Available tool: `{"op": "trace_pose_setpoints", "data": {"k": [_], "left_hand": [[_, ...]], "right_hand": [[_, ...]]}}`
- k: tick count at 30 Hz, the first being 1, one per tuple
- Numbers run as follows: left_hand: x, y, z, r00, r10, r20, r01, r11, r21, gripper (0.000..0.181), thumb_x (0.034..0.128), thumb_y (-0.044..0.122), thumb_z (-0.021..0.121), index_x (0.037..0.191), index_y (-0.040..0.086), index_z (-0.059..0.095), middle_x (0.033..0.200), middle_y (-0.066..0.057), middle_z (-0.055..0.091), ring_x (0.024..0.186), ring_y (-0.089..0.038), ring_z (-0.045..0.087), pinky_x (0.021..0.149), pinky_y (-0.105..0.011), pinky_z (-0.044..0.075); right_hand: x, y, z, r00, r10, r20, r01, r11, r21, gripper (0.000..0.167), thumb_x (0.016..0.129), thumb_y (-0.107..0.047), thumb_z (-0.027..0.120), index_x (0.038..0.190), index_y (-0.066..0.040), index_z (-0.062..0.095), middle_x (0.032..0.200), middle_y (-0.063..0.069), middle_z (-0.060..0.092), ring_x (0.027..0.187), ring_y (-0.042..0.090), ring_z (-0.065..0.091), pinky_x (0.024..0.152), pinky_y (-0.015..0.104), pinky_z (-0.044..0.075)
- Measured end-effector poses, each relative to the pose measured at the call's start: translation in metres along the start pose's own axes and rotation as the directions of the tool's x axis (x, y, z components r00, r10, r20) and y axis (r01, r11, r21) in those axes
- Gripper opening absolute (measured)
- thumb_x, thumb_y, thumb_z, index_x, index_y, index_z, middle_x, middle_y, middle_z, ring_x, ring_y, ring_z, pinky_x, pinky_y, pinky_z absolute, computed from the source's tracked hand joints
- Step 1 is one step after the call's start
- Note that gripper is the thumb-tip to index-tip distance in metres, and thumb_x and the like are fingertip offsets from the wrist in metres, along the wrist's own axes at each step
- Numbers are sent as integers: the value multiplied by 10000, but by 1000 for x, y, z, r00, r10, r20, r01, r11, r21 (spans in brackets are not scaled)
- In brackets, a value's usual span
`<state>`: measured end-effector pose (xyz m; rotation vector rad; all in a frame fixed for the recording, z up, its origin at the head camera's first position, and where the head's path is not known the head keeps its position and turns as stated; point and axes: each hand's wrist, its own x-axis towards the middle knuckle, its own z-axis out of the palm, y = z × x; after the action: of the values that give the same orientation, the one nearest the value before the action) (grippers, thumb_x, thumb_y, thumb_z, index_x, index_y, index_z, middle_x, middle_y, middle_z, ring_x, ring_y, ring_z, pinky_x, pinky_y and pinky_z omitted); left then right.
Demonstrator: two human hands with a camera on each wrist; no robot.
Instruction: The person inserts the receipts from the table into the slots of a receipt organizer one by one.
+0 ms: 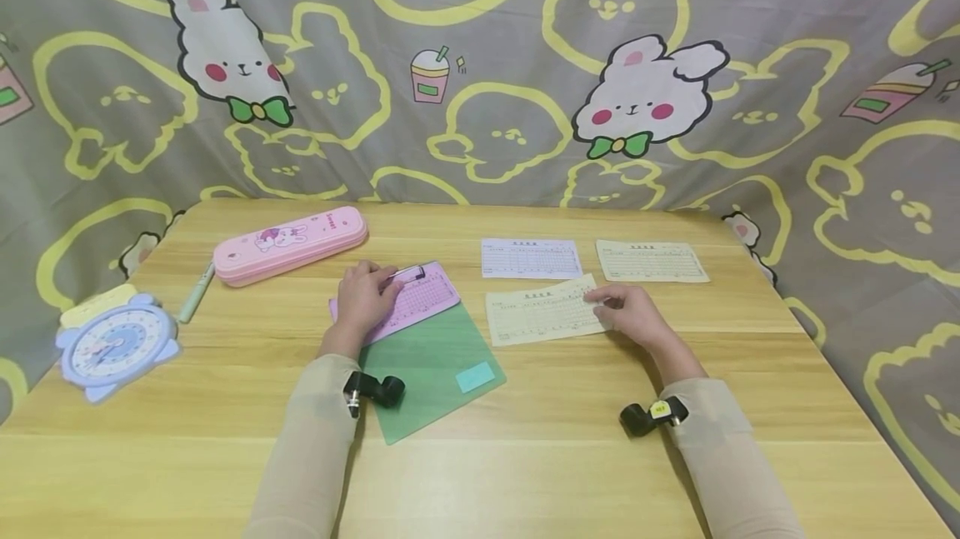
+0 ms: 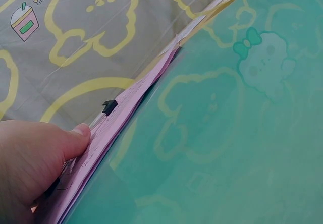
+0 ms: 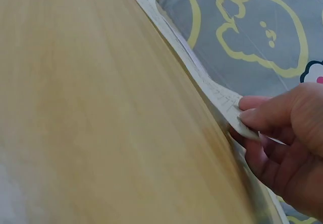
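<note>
In the head view, a translucent green clipboard (image 1: 431, 397) lies on the table with a purple printed slip (image 1: 420, 306) along its top edge. My left hand (image 1: 365, 299) grips the clipboard at its clip (image 1: 411, 274); the thumb crosses between the clip's black ends in the left wrist view, and the other fingers are mostly hidden. Right of the clipboard, my right hand (image 1: 633, 316) pinches the right end of a pale yellow printed slip (image 1: 536, 314) between thumb and fingers. The right wrist view shows that held end of the slip (image 3: 229, 108) bent up slightly off the table.
Behind the held slip lie a white printed slip (image 1: 530, 259) and another pale yellow one (image 1: 651, 262). A pink pencil case (image 1: 292, 246), a green marker (image 1: 197, 293) and a blue toy clock (image 1: 117, 346) are at the left. A patterned curtain (image 1: 495, 47) hangs behind the table.
</note>
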<state>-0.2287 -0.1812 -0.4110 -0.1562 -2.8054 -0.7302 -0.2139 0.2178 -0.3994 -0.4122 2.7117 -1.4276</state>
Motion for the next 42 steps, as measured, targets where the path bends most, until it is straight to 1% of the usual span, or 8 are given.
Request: {"op": "trace_pose_setpoints", "data": {"k": [5, 9, 16, 20, 26, 31, 35, 42], "left_hand": [[0, 0, 1, 1000, -10, 11, 10, 1000, 0, 370, 837, 268, 549, 1136, 52, 568, 1028, -152, 463, 952, -313, 379, 814, -428, 271], [0, 0, 1, 1000, -10, 6, 10, 1000, 4, 368, 836, 261, 550, 1136, 48, 567, 1030, -155, 463, 950, -317, 380, 812, -431, 272], [1, 1, 0, 1000, -11, 13, 11, 1000, 6, 371, 839, 269, 546, 1142, 55, 565, 1043, -154, 457, 964, -314, 376, 818, -432, 270], [1, 1, 0, 1000, -10, 9, 11, 1000, -7, 367, 835, 260, 553, 1135, 49, 569, 1043, -162, 462, 962, -321, 382, 816, -436, 272], [0, 2, -1, 1000, -18, 11, 18, 1000, -13, 365, 829, 255, 563, 1128, 46, 574, 1034, -166, 466, 948, -318, 384, 806, -436, 279], [0, 3, -2, 999, -31, 25, 31, 999, -22, 369, 831, 259, 556, 1135, 51, 569, 1020, -154, 458, 940, -309, 382, 797, -430, 281], [1, 3, -2, 999, -39, 25, 39, 999, -28, 368, 830, 256, 559, 1137, 53, 569, 1005, -145, 457, 928, -303, 382, 787, -426, 283], [1, 4, -2, 999, -49, 8, 49, 998, -26, 365, 816, 259, 577, 1120, 56, 583, 981, -134, 475, 902, -291, 395, 757, -416, 303]], "right_hand": [[2, -1, -8, 998, 32, 62, -38, 995, 89, 275, 774, 21, 557, 1047, 39, 583, 777, 123, 550, 493, 106, 439, 444, 240, 404], [3, -4, -16, 997, 11, 77, -21, 991, 132, 281, 790, 8, 557, 1068, 41, 569, 775, 127, 547, 502, 102, 447, 453, 259, 426], [5, -12, -27, 996, -37, 78, 20, 977, 210, 313, 787, -1, 576, 1095, 48, 549, 1092, 166, 528, 811, 128, 503, 672, 255, 448], [10, -19, -25, 993, -20, 114, -8, 969, 245, 325, 790, -28, 584, 1107, 31, 545, 1149, 128, 504, 935, 164, 472, 759, 264, 424], [23, -31, -2, 980, -72, 185, 23, 967, 254, 307, 788, -10, 572, 1088, 54, 548, 1137, 166, 512, 927, 179, 505, 751, 296, 438], [36, -37, 24, 965, -122, 233, 61, 966, 253, 276, 777, 18, 576, 1050, 57, 574, 1080, 176, 544, 804, 161, 549, 681, 305, 462], [43, -44, 45, 953, -126, 277, 61, 970, 234, 261, 764, 33, 578, 1025, 43, 597, 1033, 163, 573, 705, 152, 550, 625, 302, 466], [54, -57, 71, 944, -138, 300, 75, 974, 213, 223, 744, 46, 590, 961, 24, 632, 968, 113, 607, 719, 138, 532, 629, 270, 446]]}}
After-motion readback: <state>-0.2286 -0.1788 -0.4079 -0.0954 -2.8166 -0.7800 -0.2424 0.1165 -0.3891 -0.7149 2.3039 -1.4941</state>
